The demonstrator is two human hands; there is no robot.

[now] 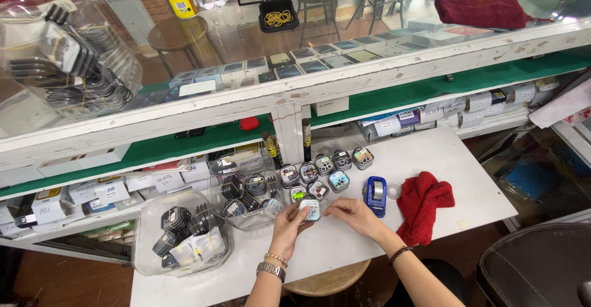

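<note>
Both hands pinch one small square case (309,209) just above the white surface (443,159): the left hand (290,224) grips its left edge, the right hand (352,213) its right side. Behind it sit eight similar cases (326,170) in two rows, with one blue tape dispenser (375,195), one red cloth (422,205) and two clear tubs (181,233) nearby

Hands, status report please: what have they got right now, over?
Left hand holds small square packet. Right hand pinching at its edge. Blue tape dispenser and red cloth beside right hand, nothing blocking.

left hand (289,221) holds small square case (309,209) | right hand (354,213) touching, seemingly
</note>
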